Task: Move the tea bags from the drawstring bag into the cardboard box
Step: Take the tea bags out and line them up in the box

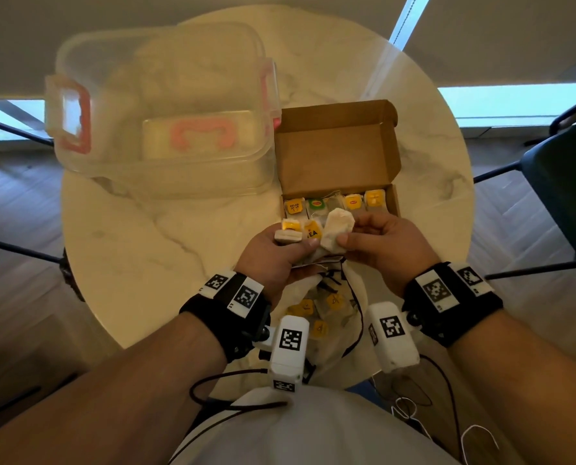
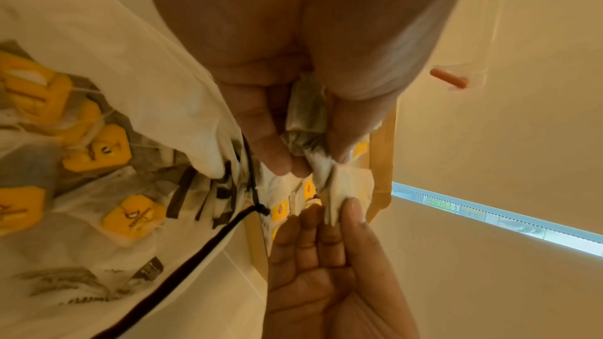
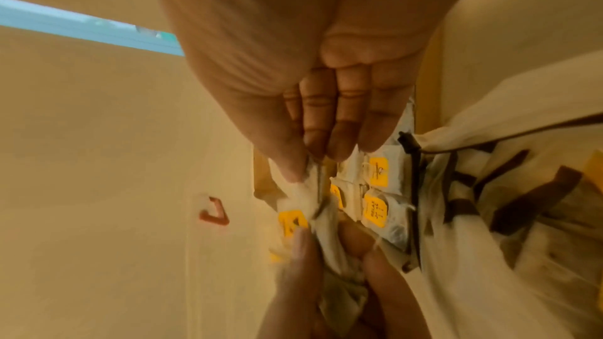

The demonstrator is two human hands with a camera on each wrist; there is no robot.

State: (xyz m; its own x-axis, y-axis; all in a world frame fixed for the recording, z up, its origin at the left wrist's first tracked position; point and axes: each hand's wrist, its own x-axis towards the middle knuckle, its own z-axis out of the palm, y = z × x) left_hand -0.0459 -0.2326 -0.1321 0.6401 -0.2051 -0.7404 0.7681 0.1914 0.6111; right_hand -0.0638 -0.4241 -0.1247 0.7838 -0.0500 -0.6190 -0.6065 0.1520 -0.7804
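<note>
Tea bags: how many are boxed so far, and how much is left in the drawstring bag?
A row of five tea bags already stands in the cardboard box. The left hand holds a small bunch, and the right hand pinches one tea bag from it. Several yellow-tagged bags remain in the drawstring bag, so much is left.

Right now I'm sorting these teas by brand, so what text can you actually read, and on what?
"RELAX" on the yellow tag at the box's left end.
"EA", the rest hidden, on the yellow tag in the left hand.
Red oval logo on the green tag: too small.
Tags in the drawstring bag: script blurred.
</note>
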